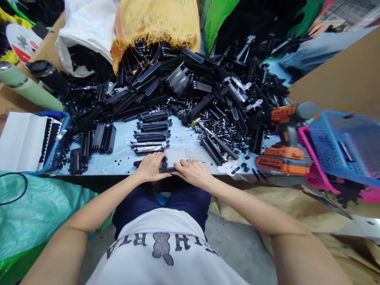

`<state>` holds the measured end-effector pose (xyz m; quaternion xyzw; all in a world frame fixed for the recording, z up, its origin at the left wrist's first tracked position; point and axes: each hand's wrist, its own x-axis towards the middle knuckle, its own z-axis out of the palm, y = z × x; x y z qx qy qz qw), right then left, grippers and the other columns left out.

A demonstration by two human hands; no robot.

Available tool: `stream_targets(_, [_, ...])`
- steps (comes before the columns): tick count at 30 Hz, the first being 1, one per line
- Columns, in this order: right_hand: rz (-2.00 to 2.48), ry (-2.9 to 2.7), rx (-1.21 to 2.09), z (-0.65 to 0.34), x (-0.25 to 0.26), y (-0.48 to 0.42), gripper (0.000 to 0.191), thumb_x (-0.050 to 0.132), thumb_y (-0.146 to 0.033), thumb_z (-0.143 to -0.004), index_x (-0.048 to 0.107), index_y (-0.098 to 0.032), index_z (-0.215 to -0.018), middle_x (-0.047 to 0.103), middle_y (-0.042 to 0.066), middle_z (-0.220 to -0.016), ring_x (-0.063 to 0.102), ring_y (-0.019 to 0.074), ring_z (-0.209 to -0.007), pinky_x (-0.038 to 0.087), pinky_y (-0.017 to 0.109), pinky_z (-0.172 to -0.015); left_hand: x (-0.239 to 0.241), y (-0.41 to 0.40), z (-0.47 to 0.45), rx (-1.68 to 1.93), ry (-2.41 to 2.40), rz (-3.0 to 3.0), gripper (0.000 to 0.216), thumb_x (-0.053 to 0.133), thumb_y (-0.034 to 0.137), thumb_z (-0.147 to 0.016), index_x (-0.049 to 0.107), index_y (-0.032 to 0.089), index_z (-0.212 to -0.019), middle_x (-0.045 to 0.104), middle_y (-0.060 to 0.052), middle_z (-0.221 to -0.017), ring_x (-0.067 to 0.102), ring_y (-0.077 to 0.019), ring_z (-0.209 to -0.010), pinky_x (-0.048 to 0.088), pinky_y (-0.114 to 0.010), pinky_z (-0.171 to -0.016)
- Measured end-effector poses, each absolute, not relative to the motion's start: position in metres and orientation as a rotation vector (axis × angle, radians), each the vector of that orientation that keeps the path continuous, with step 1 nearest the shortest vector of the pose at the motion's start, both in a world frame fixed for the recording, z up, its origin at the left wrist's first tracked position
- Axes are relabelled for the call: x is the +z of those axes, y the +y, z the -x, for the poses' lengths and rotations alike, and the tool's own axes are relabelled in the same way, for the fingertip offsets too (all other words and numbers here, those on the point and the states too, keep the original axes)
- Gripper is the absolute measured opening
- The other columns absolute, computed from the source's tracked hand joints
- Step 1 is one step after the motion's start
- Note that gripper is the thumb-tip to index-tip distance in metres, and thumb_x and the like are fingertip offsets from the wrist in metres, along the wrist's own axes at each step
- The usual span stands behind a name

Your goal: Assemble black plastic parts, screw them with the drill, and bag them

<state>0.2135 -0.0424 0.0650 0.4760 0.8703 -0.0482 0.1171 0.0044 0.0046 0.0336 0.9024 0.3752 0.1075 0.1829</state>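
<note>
At the table's front edge my left hand (pixel 151 166) is closed on a black plastic part (pixel 166 169), thumb along its near side. My right hand (pixel 194 172) grips the right end of the same part, fingertips over its top. Much of the part is hidden under my fingers. Just beyond my hands, several assembled black and metal pieces (pixel 152 136) lie in a column on the pale blue tabletop (pixel 123 152). To the right of that column rest a hammer (pixel 204 128) and a heap of small screws or pins (pixel 228 134).
An orange cordless drill (pixel 283 138) stands at the right beside blue and pink baskets (pixel 341 146). Black parts (pixel 178 79) pile up along the back below a yellow sack (pixel 160 23). At left are a blue tray (pixel 63 130) and a green bottle (pixel 29 87). Another person's hand (pixel 318 29) shows top right.
</note>
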Motion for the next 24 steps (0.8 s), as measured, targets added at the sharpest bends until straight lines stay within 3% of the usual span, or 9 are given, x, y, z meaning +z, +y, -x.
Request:
stream_targets(6, [-1.384, 2.558, -0.181, -0.208, 0.080, -0.043, 0.044, 0.024, -0.050, -0.096, 0.054, -0.020, -0.106, 0.063, 0.010, -0.090, 0.062, 0.0210, -0.075, 0.029, 0.026, -0.057, 0.032, 0.007, 0.003, 0.449, 1.037, -2.523, 0.071, 0.068, 0.062, -0.064, 0.045, 0.019, -0.115, 0.058, -0.011, -0.112, 0.057, -0.0272, -0.104, 0.046, -0.038, -0.087])
stream_targets(13, [-1.421, 2.566, -0.063, -0.205, 0.085, -0.042, 0.041, 0.021, -0.044, -0.098, 0.053, -0.019, -0.106, 0.061, 0.011, -0.091, 0.060, 0.0210, -0.078, 0.030, 0.028, -0.060, 0.020, 0.006, 0.000, 0.489, 0.997, -2.599, 0.044, 0.060, 0.051, -0.079, 0.050, 0.016, -0.105, 0.061, -0.010, -0.098, 0.060, -0.0246, -0.094, 0.048, -0.036, -0.080])
stream_targets(20, [-1.401, 2.616, -0.034, -0.217, 0.076, -0.038, 0.040, 0.024, -0.044, -0.098, 0.054, -0.019, -0.106, 0.061, 0.010, -0.089, 0.057, 0.0193, -0.076, 0.029, 0.028, -0.062, 0.019, 0.003, -0.004, 0.390, 1.021, -2.602, 0.045, 0.061, 0.053, -0.078, 0.052, 0.016, -0.102, 0.061, -0.009, -0.093, 0.060, -0.0240, -0.090, 0.048, -0.035, -0.076])
stream_targets(24, [-1.442, 2.656, -0.060, -0.234, 0.052, -0.035, 0.047, 0.026, -0.048, -0.097, 0.059, -0.016, -0.097, 0.061, 0.009, -0.087, 0.055, 0.0193, -0.080, 0.030, 0.029, -0.065, 0.035, 0.015, -0.038, 0.398, 0.938, -2.705, 0.052, 0.060, 0.049, -0.081, 0.047, 0.015, -0.118, 0.057, -0.014, -0.115, 0.050, -0.0281, -0.112, 0.041, -0.040, -0.092])
